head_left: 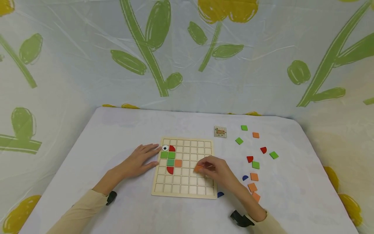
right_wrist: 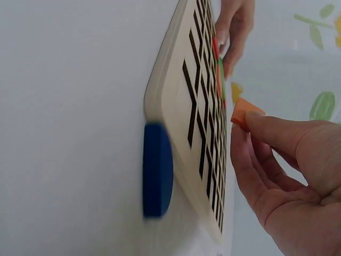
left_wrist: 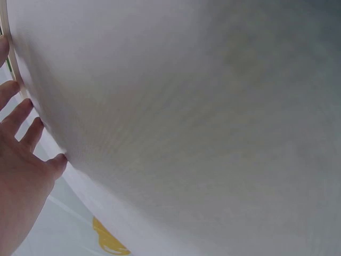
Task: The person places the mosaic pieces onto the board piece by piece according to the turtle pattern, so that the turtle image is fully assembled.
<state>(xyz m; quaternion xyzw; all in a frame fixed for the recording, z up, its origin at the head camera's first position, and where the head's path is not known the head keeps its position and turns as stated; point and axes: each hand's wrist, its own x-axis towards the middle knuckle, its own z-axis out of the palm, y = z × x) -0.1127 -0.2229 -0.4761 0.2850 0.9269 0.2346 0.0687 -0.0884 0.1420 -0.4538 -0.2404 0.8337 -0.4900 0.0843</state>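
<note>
Behind the white table (head_left: 128, 211) and at both its sides, pale sheeting (head_left: 87, 65), lightly wrinkled, printed with thick green stems (head_left: 143, 45), green leaves (head_left: 158, 24) and yellow flowers (head_left: 242, 11), also low near table edges.

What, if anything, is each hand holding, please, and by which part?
The right hand pinches an orange tile near one edge, between thumb and fingers. The left hand holds nothing, resting beside the board.
</note>
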